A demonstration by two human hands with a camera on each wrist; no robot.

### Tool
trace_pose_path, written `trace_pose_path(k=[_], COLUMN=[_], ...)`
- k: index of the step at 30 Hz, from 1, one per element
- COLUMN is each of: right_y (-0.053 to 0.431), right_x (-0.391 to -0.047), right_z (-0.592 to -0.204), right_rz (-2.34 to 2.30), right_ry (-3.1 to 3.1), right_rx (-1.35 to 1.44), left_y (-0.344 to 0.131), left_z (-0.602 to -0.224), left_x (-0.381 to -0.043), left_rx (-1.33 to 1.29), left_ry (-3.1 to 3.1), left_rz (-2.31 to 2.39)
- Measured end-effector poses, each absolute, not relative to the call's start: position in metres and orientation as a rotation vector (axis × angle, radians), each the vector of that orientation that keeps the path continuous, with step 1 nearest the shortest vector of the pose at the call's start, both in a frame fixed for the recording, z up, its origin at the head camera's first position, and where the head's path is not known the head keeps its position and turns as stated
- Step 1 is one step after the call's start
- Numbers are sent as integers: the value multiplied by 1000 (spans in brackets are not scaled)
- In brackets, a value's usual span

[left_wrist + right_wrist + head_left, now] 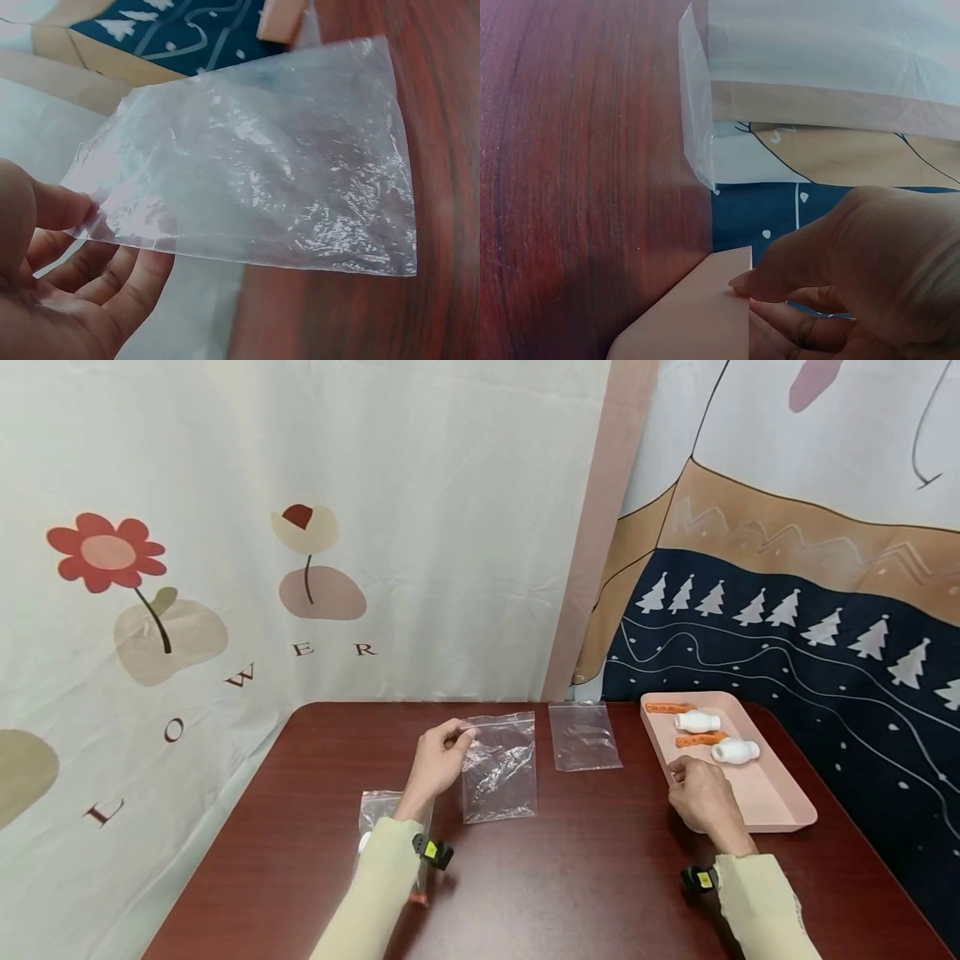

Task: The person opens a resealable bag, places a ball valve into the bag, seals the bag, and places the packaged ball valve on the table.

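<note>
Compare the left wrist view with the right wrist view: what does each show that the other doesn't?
Only left wrist: the left hand, pinching a bag.
Only right wrist: the right hand, gripping the edge of the tray.
Both: the table, the printed cloth, seemingly the tray (a corner in the left view) and perhaps a second bag, clearer in the right.
</note>
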State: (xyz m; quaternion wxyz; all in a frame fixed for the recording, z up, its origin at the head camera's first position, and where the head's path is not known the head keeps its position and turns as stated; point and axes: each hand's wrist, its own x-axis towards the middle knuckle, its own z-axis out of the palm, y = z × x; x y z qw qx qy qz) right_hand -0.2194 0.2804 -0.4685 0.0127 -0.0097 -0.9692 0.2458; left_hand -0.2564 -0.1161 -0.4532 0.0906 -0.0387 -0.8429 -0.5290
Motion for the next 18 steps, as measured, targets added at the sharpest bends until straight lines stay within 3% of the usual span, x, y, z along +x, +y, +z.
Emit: trace_pose_path(k=[18], right_y=[275], right_x=[-220], right_z=[-453], right_rz=[836], right_ry=[-3068], right_rx=[-79], left_y=[-99], left_z=[-416], left_x=[-199], left_rx=[-478], left_ry=[-2341], left_rz=[-1811])
